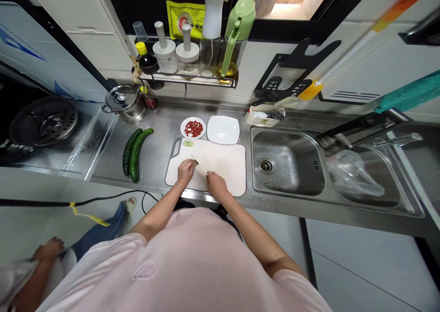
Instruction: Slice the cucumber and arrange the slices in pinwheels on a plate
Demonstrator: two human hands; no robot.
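My right hand [216, 184] is closed around the handle of a thin knife [202, 168], its blade angled to the upper left over a white cutting board [227, 165]. Close to the blade, my left hand [185, 172] has its fingers pinched on a small dark-green piece [196, 163], which looks like a cucumber end and is mostly hidden. A few pale green cucumber slices [188, 143] lie at the board's top left. Behind the board are a small plate of chopped red pieces [194, 128] and a white square plate [223, 129]. Two whole cucumbers [137, 153] lie to the left.
A lidded steel pot [126, 103] stands at the back left, near a wok [43, 119]. The sink [288, 160] is on the right, with a plastic bag [354, 172] beside it. A seasoning rack [192, 77] hangs above. Another person's hand [50, 249] is at lower left.
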